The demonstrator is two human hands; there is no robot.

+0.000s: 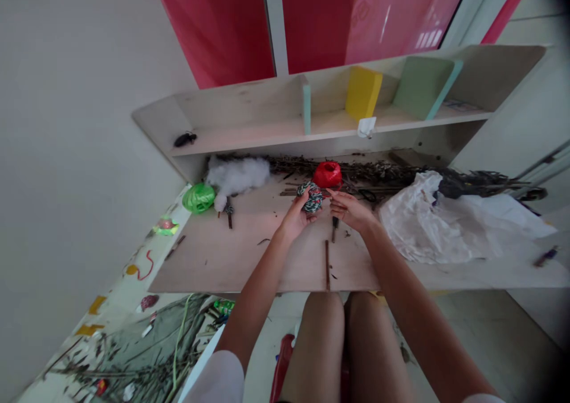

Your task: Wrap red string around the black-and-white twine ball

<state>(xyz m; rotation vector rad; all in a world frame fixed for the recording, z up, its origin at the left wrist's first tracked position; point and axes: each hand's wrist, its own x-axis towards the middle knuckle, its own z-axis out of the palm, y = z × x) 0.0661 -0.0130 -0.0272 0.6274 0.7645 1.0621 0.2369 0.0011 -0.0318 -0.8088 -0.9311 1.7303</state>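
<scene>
Two hands work at a green-and-white ball of twine in the head view. The left hand curls around the ball and holds it just above the plywood table. The right hand stays narrow, its fingertips just beside the ball; whether they pinch a strand, I cannot tell. Just behind the ball sits a red twine ball, with dry twigs beyond it. Left of the ball lie a green twine ball and white fluffy stuffing; right of it, a crumpled white plastic bag.
</scene>
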